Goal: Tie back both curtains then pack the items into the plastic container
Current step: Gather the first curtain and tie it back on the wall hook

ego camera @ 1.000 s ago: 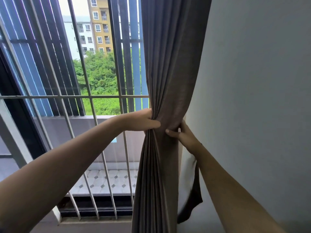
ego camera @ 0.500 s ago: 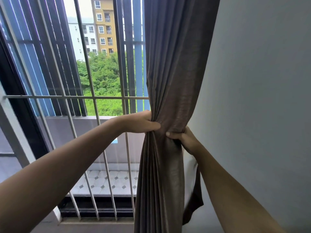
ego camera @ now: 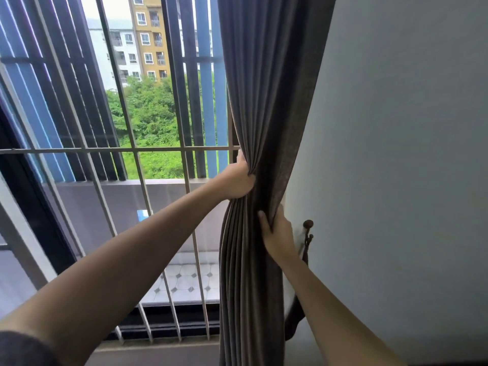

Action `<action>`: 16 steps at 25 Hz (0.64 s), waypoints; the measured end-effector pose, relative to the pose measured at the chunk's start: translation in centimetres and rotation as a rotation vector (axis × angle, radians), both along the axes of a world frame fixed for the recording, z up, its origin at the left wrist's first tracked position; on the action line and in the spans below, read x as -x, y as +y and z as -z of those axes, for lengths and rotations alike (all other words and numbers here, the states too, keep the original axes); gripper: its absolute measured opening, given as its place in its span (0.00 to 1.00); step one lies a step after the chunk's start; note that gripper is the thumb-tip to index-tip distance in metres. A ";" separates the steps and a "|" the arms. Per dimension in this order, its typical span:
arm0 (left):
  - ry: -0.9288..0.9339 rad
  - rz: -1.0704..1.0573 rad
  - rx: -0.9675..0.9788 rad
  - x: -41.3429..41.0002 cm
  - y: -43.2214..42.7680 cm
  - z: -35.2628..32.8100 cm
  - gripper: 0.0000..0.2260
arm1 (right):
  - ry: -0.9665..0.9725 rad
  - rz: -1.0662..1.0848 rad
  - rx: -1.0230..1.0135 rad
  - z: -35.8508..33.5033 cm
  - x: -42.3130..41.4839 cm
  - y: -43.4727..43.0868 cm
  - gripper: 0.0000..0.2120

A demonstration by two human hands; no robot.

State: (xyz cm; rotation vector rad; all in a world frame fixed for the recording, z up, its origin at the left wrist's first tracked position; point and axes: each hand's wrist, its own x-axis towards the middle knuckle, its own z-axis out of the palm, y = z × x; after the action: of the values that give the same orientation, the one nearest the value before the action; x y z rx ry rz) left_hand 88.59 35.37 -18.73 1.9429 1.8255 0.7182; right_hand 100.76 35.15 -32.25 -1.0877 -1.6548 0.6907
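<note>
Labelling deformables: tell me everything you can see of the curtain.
The curtain is dark grey-brown, woven-looking fabric, hanging between the barred window and the pale wall. It is gathered into narrow vertical pleats, pinched to a waist at mid-height. The left hand grips the bunch on its window side; the right hand, lower, grips its wall-side edge, thumb in front. Nothing is tied round it. A wall hook sits right of it, apart.
</note>
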 end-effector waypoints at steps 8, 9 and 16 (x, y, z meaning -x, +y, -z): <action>-0.184 -0.045 0.084 -2.0 0.7 0.0 0.35 | 0.033 -0.242 0.029 2.7 0.7 -0.2 0.25; -0.227 -0.019 0.106 -2.1 0.5 0.1 0.36 | 0.031 -0.257 0.022 2.6 0.5 -0.1 0.27; -0.321 0.069 0.099 -4.1 -1.5 0.4 0.36 | 0.036 0.261 -0.103 3.2 2.9 -2.0 0.40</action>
State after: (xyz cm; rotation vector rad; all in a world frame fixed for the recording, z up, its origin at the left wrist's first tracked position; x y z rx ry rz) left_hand 92.64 33.88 -19.09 1.7060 1.5627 0.8454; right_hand 97.89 33.18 -35.48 -1.1823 -1.4678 0.4484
